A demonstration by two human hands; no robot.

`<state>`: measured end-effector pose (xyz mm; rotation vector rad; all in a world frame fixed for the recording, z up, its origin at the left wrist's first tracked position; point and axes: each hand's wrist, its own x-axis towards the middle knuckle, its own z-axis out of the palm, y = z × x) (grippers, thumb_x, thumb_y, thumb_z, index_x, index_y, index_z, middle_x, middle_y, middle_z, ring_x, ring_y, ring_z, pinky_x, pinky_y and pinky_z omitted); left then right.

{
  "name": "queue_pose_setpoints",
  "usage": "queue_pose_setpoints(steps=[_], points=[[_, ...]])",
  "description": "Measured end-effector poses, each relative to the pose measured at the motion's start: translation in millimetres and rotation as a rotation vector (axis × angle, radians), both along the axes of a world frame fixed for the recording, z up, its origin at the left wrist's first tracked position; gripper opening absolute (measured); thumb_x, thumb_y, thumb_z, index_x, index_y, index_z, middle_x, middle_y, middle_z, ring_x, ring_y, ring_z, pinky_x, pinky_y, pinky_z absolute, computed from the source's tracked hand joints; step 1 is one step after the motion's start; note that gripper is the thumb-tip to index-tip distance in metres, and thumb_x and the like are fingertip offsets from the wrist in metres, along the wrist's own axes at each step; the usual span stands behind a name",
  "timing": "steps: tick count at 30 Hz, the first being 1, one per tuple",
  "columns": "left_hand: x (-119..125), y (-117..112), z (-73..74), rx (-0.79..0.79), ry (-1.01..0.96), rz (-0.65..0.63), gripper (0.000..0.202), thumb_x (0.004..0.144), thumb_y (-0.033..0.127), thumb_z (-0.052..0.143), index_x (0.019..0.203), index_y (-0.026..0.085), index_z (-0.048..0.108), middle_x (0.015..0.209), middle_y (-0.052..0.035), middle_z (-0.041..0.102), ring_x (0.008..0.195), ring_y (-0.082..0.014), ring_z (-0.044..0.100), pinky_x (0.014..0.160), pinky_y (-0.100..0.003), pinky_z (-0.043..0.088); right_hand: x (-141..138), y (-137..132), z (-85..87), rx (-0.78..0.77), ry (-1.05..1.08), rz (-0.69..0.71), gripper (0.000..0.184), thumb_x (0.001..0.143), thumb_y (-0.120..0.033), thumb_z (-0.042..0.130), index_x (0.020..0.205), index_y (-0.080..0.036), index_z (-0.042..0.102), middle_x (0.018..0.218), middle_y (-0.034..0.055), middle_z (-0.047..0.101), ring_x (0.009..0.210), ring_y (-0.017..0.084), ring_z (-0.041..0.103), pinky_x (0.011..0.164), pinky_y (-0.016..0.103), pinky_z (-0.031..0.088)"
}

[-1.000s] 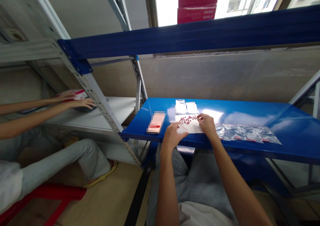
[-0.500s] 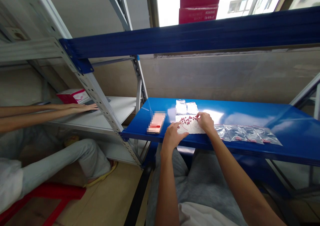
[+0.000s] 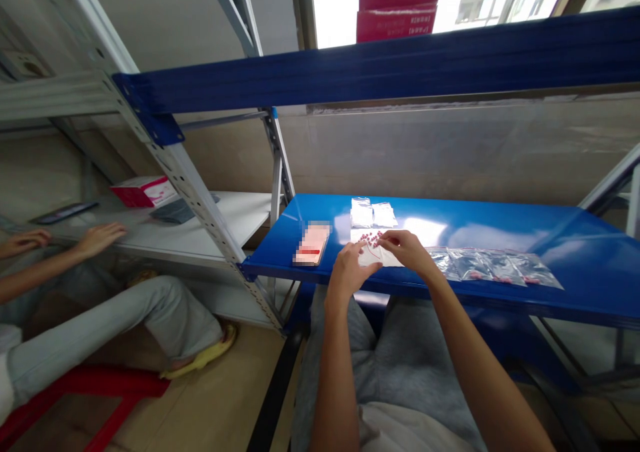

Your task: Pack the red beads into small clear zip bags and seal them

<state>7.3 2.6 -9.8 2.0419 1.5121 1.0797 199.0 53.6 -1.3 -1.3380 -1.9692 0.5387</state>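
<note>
My left hand (image 3: 349,270) is closed in a pinch on a small clear zip bag (image 3: 373,253) with a red strip, held just above the blue shelf (image 3: 500,229). My right hand (image 3: 407,249) is next to it, fingertips pinched together at the bag's mouth; what they hold is too small to make out. Several small red pieces (image 3: 367,238) lie on a white sheet (image 3: 390,259) just behind the bag. Two empty clear bags (image 3: 373,213) lie further back.
A row of filled clear bags (image 3: 493,265) lies right of my hands, and a blurred pink object (image 3: 312,244) left. On the neighbouring white shelf (image 3: 200,235) sit a pink box (image 3: 143,191) and a dark pouch (image 3: 173,210). A co-worker's hands (image 3: 100,237) rest there. A red stool (image 3: 115,385) stands below.
My right hand left the red pieces and came left to the bag, which my left hand raised off the sheet. The co-worker's arms drew back from the pink box.
</note>
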Motion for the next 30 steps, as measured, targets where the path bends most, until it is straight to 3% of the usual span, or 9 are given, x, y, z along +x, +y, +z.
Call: queue_pose_setpoints(steps=[2,4,9,11,19,30], points=[[2,0,1.1,0.007,-0.01,-0.011,0.057,0.078,0.031,0.084,0.13,0.015,0.066,0.108,-0.0083,0.069,0.099,-0.0231,0.066,0.091,-0.035,0.052,-3,-5,2.3,0.016,-0.005,0.072,0.033,0.092,-0.043,0.058,0.085,-0.017,0.077,0.072,0.0038,0.071,0.068,0.017,0.059,0.065,0.027,0.041],[3,-1,2.0,0.005,-0.017,-0.014,0.057,0.078,0.03,0.084,0.13,0.016,0.066,0.108,-0.0081,0.069,0.1,-0.0229,0.066,0.091,-0.035,0.052,0,-1,2.5,0.032,-0.037,0.035,0.03,0.093,-0.039,0.058,0.087,-0.018,0.078,0.077,0.0049,0.073,0.071,0.018,0.061,0.067,0.027,0.042],[2,-2,4.6,-0.015,-0.015,0.008,0.057,0.078,0.03,0.083,0.131,0.017,0.066,0.11,-0.0081,0.069,0.104,-0.0239,0.066,0.095,-0.036,0.052,16,36,-4.0,0.01,-0.228,-0.319,0.023,0.092,-0.02,0.058,0.099,-0.017,0.079,0.095,0.011,0.078,0.084,0.021,0.068,0.074,0.028,0.045],[1,-3,5.1,-0.024,-0.012,0.016,0.057,0.078,0.03,0.083,0.131,0.017,0.066,0.11,-0.008,0.069,0.104,-0.024,0.066,0.095,-0.036,0.052,18,50,-8.5,-0.008,-0.309,-0.374,0.026,0.094,-0.018,0.054,0.103,-0.018,0.078,0.104,0.0127,0.077,0.091,0.023,0.068,0.074,0.028,0.045],[3,-2,3.0,-0.026,-0.006,0.016,0.057,0.078,0.031,0.084,0.13,0.016,0.066,0.109,-0.0084,0.069,0.103,-0.024,0.066,0.095,-0.036,0.052,12,63,-21.0,-0.016,-0.479,-0.356,0.024,0.094,-0.021,0.056,0.107,-0.019,0.076,0.112,0.0136,0.074,0.101,0.025,0.067,0.076,0.028,0.046],[1,-1,1.5,-0.018,-0.016,0.02,0.058,0.078,0.032,0.084,0.131,0.017,0.065,0.109,-0.0081,0.07,0.104,-0.0242,0.066,0.097,-0.037,0.052,14,65,-14.2,-0.042,-0.437,-0.34,0.022,0.093,-0.017,0.056,0.101,-0.016,0.077,0.11,0.0143,0.075,0.097,0.022,0.068,0.072,0.025,0.044]])
